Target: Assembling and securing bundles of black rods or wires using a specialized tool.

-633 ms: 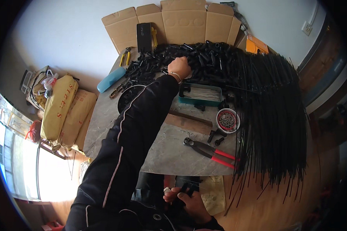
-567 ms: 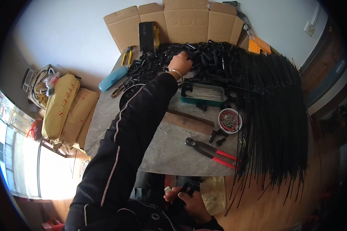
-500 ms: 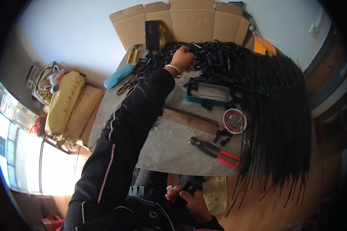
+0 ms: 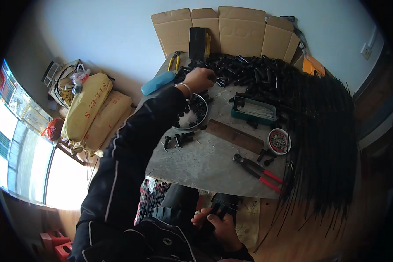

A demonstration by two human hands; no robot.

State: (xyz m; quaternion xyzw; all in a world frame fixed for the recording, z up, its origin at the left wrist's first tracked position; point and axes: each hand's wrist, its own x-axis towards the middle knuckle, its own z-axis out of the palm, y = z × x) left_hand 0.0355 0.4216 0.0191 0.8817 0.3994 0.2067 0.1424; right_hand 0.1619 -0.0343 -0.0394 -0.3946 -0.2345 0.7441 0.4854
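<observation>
My left hand, with a pale bracelet at its wrist, reaches over the table beside the pile of black tubular plastic parts. Its fingers are curled together, and whatever may be in them is hidden. Just below that wrist is a round metal-rimmed bowl with black pieces and something white inside, partly covered by my sleeve. Down at my lap, my right hand is closed around black tubular parts, from which thin wires stick out.
Red-handled pincers lie near the table's front edge. A white bowl of small metal pieces, a green tray of thin pins and a brown bar lie behind. Long black strands overhang the right side. A blue case sits far left.
My left hand has drawn back a little from the pile toward the bowl, its fingers still curled. The view has shifted, revealing the bowl. My right hand keeps its hold at the lap.
</observation>
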